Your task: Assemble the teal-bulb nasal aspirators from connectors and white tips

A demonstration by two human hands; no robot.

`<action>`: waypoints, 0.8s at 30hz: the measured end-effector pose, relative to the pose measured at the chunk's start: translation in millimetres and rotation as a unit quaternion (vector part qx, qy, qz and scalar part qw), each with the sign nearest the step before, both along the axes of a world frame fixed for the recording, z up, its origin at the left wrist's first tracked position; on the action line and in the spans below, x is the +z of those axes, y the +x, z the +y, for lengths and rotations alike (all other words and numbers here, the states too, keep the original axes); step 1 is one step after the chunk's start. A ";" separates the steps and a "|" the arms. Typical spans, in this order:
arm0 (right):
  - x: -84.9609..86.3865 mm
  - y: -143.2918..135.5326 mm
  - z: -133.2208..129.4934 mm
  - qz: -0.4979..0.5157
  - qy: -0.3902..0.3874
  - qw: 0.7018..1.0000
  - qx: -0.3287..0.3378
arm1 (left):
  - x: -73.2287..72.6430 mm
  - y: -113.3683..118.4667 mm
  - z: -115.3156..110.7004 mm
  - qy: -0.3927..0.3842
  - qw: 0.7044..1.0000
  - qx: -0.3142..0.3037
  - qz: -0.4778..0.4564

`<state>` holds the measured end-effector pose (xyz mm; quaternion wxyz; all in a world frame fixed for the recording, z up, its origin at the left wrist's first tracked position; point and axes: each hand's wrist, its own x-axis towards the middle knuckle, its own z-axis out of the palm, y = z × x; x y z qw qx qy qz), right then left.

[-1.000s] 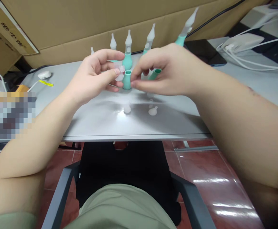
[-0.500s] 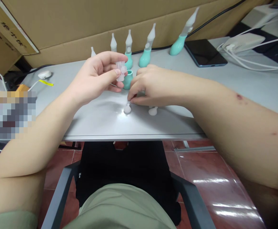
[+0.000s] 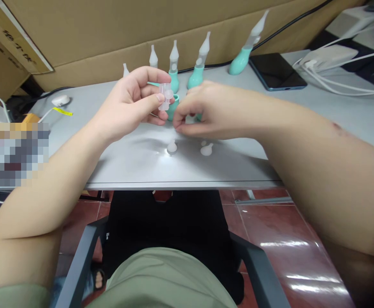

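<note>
Grey desk [image 3: 123, 164]: bearing a black phone [image 3: 278, 72] to my right, two white pieces [image 3: 172, 148] lying towards the front edge.
Tipped green bulbs [image 3: 196, 78]: standing in a row along the cardboard [image 3: 106, 34].
Right hand [image 3: 203, 109]: curling, fingertips together, blocking my view of whatever it may be gripping; I cannot tell.
Left hand [image 3: 132, 98]: grasping the clear connector [image 3: 165, 96] above the desk, partly covering an open green bulb [image 3: 174, 112].
Connector: looking translucent, tubular, round-stubbed.
</note>
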<state>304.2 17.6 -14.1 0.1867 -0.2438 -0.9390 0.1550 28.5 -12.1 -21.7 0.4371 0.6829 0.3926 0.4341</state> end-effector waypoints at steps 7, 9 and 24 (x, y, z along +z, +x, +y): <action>14.6 -0.9 -12.3 0.257 -0.099 0.957 -0.086 | -3.3 -0.2 2.3 -0.004 1.000 -0.002 -0.026; 10.3 -3.5 -10.2 0.284 -0.122 0.947 -0.083 | -4.1 0.3 2.0 -0.007 0.999 -0.015 -0.028; 6.9 -9.2 -12.7 0.237 -0.087 0.963 -0.097 | -2.9 5.7 -2.9 -0.007 1.000 -0.010 -0.012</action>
